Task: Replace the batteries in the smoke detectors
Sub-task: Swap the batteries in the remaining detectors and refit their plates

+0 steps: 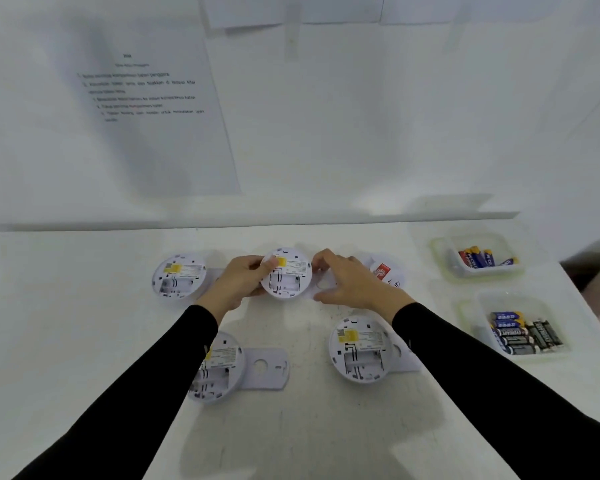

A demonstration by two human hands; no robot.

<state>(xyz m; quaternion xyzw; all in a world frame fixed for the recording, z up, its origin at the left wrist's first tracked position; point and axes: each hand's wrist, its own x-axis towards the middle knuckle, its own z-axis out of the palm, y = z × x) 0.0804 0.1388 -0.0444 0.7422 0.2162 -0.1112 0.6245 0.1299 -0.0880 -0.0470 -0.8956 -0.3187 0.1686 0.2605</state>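
White worktop [84, 341] lies under both grips. A printed sheet [146, 98] is on the wall beyond and to the left of them. Black sleeves [153, 375] reach in from the near edge.

- Centre detector [288, 275]: back side up, battery bay exposed, set between the two grips.
- Left grip [243, 278]: holds its left rim, thumb across the yellow label.
- Right grip [347, 282]: half curled, fingertips at the right rim, thumb low by a mounting plate [321, 284]. Cannot tell whether it clasps anything.
- Far-left detector [179, 277]: near the left grip, on its outer side.
- Near-left detector [219, 368]: closer in than the left grip, partly under that sleeve.
- Near-right detector [359, 351]: closer in than the right grip, beside that sleeve.
- Red-sticker unit [383, 273]: just beyond the right grip.
- Far tub [440, 251] and near tub [471, 306]: well right of the right grip. They hold a few blue batteries [478, 258] and a fuller battery pile [523, 336].
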